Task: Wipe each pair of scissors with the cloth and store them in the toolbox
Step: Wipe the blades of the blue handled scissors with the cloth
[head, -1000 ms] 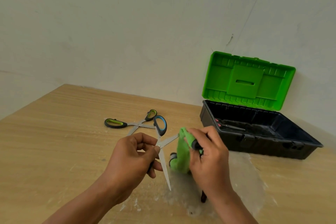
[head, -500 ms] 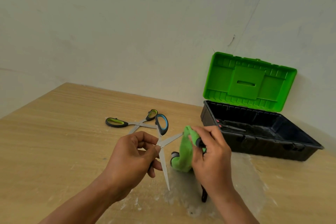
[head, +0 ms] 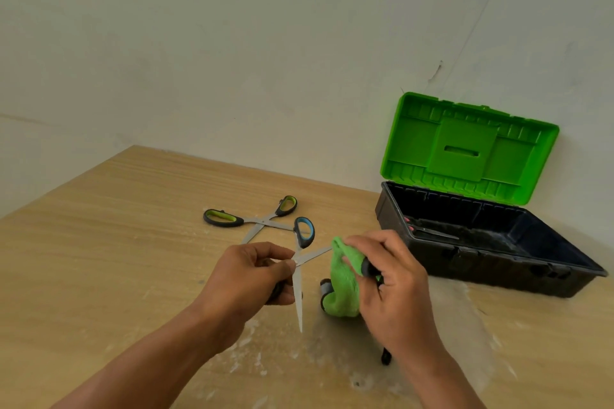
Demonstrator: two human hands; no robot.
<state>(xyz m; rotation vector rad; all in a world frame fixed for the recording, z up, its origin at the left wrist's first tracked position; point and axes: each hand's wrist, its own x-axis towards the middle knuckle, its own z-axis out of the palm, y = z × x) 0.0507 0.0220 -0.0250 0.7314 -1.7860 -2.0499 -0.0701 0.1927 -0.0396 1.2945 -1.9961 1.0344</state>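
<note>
**Change from the earlier frames.** Both hands keep their grips almost unmoved. The whole scene has drifted slightly toward the right of the frame.

**Hands.** The left hand [head: 246, 276], at centre frame, is curled around the blue-handled scissors [head: 298, 295], with thumb and forefinger pinching near the pivot. The scissors are spread open. One blade points straight down, the other slants up to the right, and one blue loop stands above the thumb. The right hand [head: 395, 289], just right of centre, grasps the green cloth [head: 342, 292], which is bunched over the outer end of the slanting blade.

**Surroundings.** The green-handled scissors [head: 255, 221] lie open on the wooden table [head: 99, 242], just above the left hand in the frame. The toolbox [head: 498, 264] sits at the right of the frame, against the wall, with its green lid [head: 471, 146] raised. Inside, along its near wall, lies a stored pair of scissors [head: 433, 232].
</note>
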